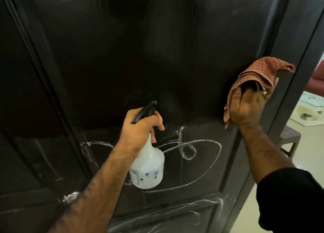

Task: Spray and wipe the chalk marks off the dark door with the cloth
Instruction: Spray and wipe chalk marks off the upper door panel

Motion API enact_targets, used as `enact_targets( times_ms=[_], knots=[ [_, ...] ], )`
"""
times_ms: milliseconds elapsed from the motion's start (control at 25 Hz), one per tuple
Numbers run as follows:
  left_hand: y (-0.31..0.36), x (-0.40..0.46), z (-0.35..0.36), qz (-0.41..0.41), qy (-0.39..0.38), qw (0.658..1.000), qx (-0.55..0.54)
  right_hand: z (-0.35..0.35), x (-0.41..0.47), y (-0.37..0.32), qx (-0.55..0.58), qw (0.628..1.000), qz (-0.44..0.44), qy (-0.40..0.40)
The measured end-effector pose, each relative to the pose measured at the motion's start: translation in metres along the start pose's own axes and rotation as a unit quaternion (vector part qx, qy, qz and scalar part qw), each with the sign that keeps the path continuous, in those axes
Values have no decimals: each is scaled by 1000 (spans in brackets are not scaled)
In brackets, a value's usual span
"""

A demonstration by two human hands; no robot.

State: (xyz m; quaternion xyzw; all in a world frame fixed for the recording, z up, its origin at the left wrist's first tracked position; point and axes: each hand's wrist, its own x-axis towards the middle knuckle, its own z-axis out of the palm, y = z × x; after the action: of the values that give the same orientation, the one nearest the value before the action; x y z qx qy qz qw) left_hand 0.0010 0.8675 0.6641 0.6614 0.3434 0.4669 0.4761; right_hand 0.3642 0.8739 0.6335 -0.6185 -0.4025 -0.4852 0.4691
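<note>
Dark door [133, 57], white chalk marks [191, 145] low down.

Both arms raised forward, bare forearms extended.
Left hand [140, 127] curled tight in a grip, index finger hooked forward; right hand [249, 106] held higher, fingers clasped, ring visible, dark sleeve at elbow.
</note>
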Motion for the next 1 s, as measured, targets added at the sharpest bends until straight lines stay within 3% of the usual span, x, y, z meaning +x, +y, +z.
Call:
enact_targets(
  times_ms=[120,200,360,560,680,760,880,1000],
  knots=[
    [-7,6,21,-5,-17,1000,-2,-1,-15,-56,-6,998,54,37],
    [-9,12,43,-2,-18,1000,-4,7,-34,-79,47,998,35,9],
    [-7,23,90,-17,8,999,-30,11,-24,6,111,985,-125,-33],
    [-1,37,157,24,13,999,-22,11,-19,122,32,998,-48,-23],
    [-3,43,190,33,30,999,-1,23,9,120,-5,999,39,19],
    [-3,45,205,32,49,998,14,29,8,98,28,999,-12,38],
    [-4,45,220,33,90,995,40,27,-52,94,150,982,-106,-54],
    [-2,40,226,42,105,993,41,18,-84,121,170,965,-157,-127]
  ],
)
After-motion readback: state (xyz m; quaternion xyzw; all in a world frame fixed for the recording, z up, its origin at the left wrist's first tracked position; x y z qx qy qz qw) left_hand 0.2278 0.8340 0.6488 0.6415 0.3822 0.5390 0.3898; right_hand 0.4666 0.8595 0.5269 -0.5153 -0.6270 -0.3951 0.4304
